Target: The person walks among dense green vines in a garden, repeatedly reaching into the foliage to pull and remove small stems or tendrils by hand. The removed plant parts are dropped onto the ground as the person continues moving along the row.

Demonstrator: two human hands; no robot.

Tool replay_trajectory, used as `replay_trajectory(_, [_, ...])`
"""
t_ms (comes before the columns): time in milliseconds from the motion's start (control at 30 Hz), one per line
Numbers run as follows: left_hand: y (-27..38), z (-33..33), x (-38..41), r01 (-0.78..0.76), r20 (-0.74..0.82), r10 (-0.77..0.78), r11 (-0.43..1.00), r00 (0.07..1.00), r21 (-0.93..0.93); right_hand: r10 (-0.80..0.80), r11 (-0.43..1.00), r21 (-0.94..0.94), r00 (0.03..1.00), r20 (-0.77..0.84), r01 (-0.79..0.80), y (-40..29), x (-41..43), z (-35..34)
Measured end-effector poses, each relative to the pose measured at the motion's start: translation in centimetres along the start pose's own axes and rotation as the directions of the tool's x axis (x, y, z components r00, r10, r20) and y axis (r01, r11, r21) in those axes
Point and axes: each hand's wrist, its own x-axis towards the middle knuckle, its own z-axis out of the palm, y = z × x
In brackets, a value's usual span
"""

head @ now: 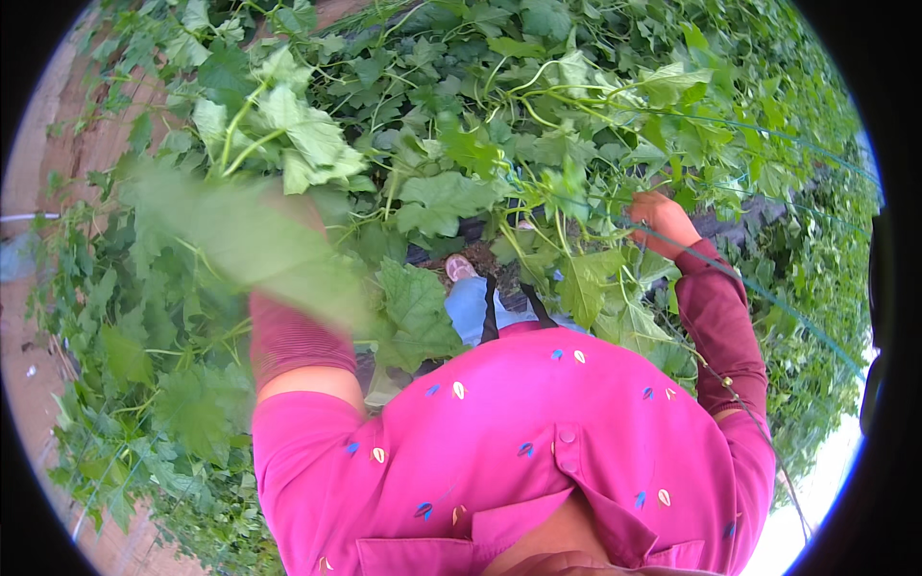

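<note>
My right hand (664, 222) reaches among leafy green vine stems (576, 198) beside a green string (763, 288). Its fingers are curled, but leaves hide the fingertips, so any grip is unclear. Of my left hand (301, 210) only a little skin near the wrist shows; a large blurred leaf (252, 241) close to the camera covers the rest. Just beyond it, pale-backed leaves on thick stems (241, 129) stand up, and I cannot tell whether the hand holds them. Lobed leaves (443, 201) fill the space between both arms.
Dense vines (461, 65) spread ahead and to both sides. Thin green strings (792, 140) run across the right side. A bare stem (749, 414) passes close to my right sleeve. Black ground sheeting (756, 212) shows through gaps, and brown soil (79, 151) lies at left.
</note>
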Motion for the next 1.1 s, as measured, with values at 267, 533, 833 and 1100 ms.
replay_trajectory(267, [-4.7,6.3,-4.8,0.046,0.174,-0.069,0.990,0.982,0.134,0.029,0.987,0.157,0.998,-0.055,-0.020,-0.9,-2.2,2.2])
replay_trajectory(533, [-9.2,12.5,-13.1,-0.011,0.422,-0.115,0.958,0.899,0.286,0.085,0.976,0.207,0.995,-0.061,-0.070,-0.3,-5.5,4.4])
replay_trajectory(833, [-12.2,23.2,-24.3,-0.187,0.702,0.104,0.981,0.705,0.042,-0.088,0.955,0.279,0.994,-0.061,0.102,-0.7,-4.8,3.7])
replay_trajectory(1100, [-9.8,26.7,-26.3,-0.123,0.818,-0.420,0.858,0.392,0.499,-0.104,0.981,0.117,0.928,-0.359,0.155,0.5,-5.5,2.5])
